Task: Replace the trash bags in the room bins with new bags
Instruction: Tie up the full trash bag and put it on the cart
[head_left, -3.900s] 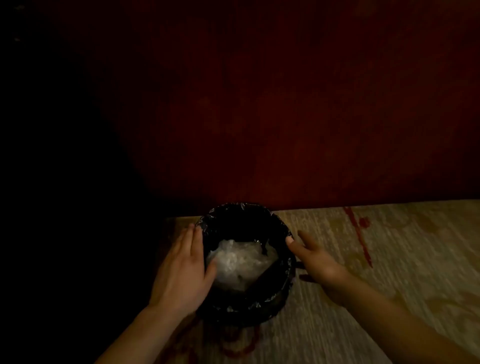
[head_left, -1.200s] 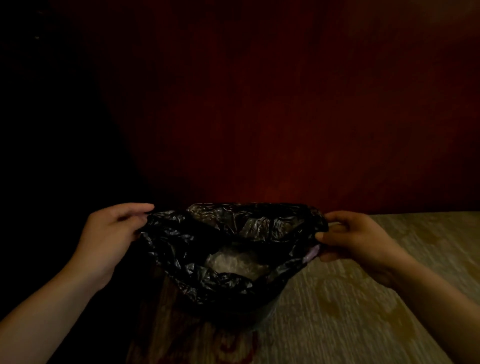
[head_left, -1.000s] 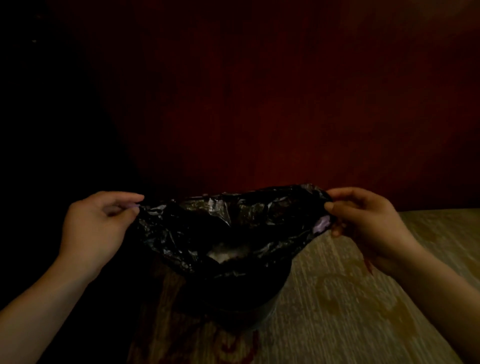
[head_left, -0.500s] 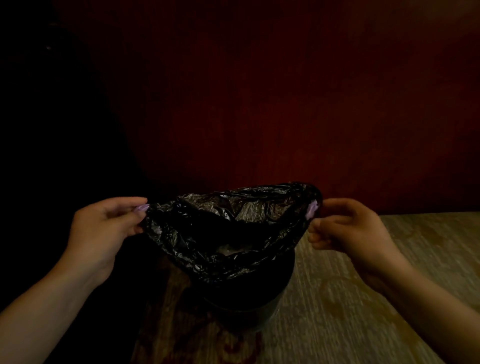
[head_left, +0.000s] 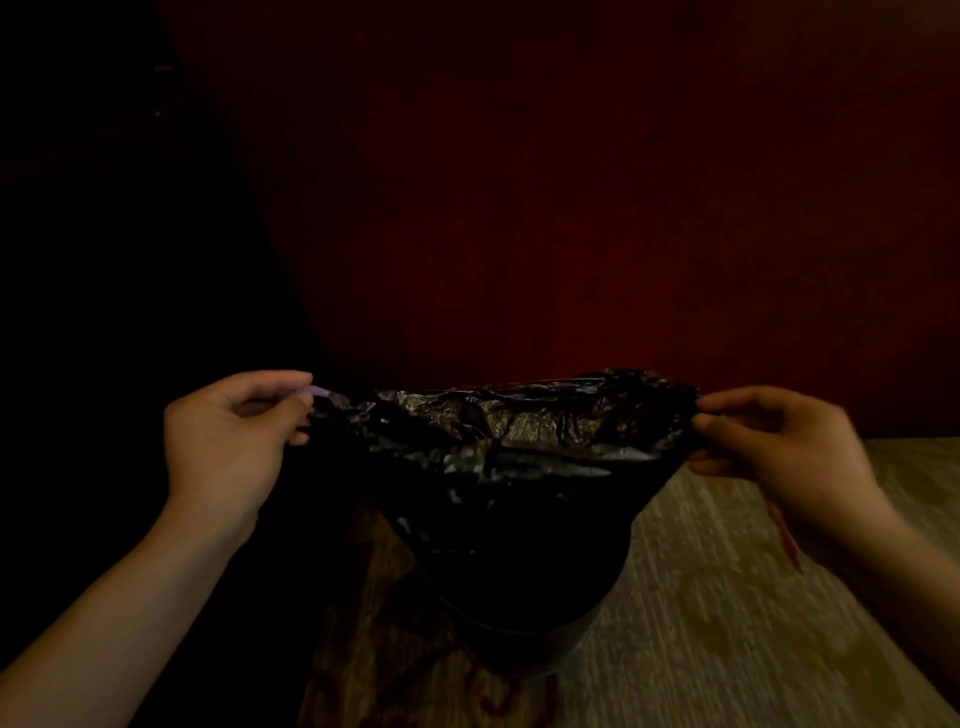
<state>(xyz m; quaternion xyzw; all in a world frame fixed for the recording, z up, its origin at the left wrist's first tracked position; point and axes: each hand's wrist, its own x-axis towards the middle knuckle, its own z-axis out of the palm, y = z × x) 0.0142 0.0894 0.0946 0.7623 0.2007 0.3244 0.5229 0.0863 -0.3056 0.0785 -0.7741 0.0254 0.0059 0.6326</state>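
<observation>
Dark red wall (head_left: 571, 208) fills the whole back of your view. The pale patterned carpet (head_left: 753, 623) runs along the right and under everything. The left side is just black shadow, can't make out what's there.

In the middle is the crinkly black plastic trash bag (head_left: 493, 441). Its mouth is stretched wide and nearly flat between your hands, and the lower part hangs down into the small round dark bin (head_left: 519, 629), which sits on the carpet close to the wall. So I'd say the bag's partway up and its bottom isn't out of the bin yet.

Your left hand (head_left: 228, 441) has the left edge of the rim pinched between thumb and curled fingers, and your right hand (head_left: 769, 447) is doing the same on the right edge. Both look tight on the film, nothing else in either hand.

What I'd worry about:
- That film looks thin and you've got it pulled taut sideways. If the bag's belly snags on the bin's lip as you lift, it'll probably rip at the pinch points.
- The bin looks light too, so it could come up with the bag and tip over.
- I can't see what's inside from this angle, so lift level or stuff may slide out one corner
</observation>
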